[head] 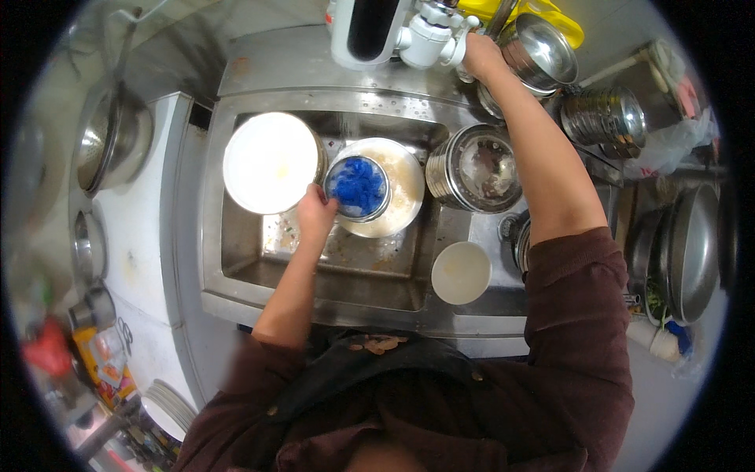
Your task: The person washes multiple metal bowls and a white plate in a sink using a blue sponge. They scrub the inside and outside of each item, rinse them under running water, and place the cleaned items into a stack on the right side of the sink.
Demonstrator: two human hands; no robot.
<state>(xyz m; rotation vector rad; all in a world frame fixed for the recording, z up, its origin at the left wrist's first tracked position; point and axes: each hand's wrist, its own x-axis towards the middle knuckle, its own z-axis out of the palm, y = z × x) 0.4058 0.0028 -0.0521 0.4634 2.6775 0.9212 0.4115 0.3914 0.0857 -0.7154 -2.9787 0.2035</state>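
My left hand (317, 213) pinches the rim of a small round metal bowl (384, 203) that holds a crumpled blue cloth or mesh scrubber (357, 184). Beneath the bowl is a round white dish (407, 203) with cloudy, stained contents. Left of it in the stainless steel sink (330, 289) stands a stack of white plates or bowls (265, 162). My right hand (485, 57) reaches to the back right, beside the lever of a white water valve (454, 50). Its fingers are partly hidden, and I cannot tell whether they grip anything.
A white water device (368, 32) overhangs the sink's back edge. Right of the basin stand stacked metal bowls (481, 168) and a pale bowl (461, 272). More metal bowls (604, 118) and large pans (693, 253) lie farther right. A white counter (138, 236) borders the left.
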